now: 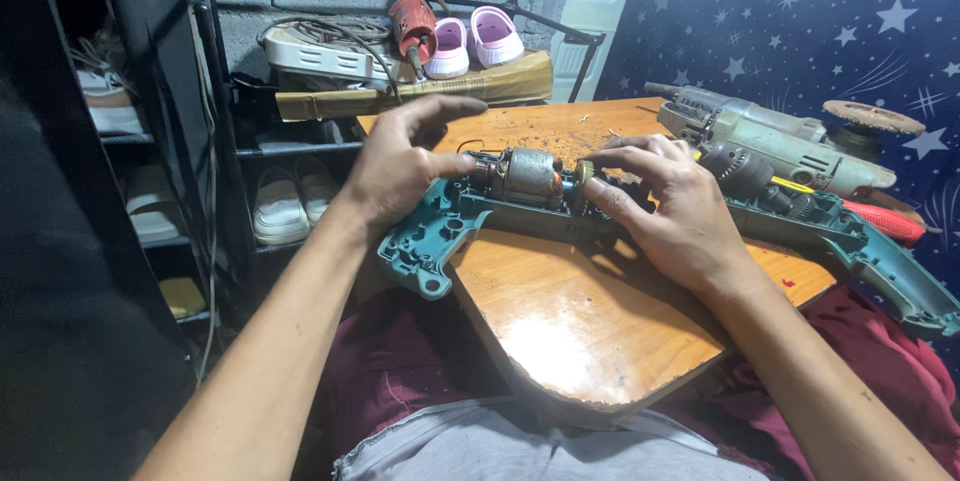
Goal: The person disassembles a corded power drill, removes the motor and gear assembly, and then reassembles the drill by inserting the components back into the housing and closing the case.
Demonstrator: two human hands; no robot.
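Teal plastic power-tool housing half [450, 226] lies open on the orange-brown wooden bench [570, 311], long axis running left–right. Grey-and-copper cylindrical motor core [525, 179] sits in it, same axis, betw. both hands. Left hand [400, 166]: thumb on motor's left end, other fingers spread apart above. Right hand [665, 206]: fingertips pressed at the right end, approx. equally near; not clamped round it.

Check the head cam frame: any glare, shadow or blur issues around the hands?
Head view: sharp on the left hand, right hand and motor; bright glare on the wooden board near its front edge; hands cast soft shadows on the teal housing; left edge dark and underexposed; wide-angle bending at the edges.
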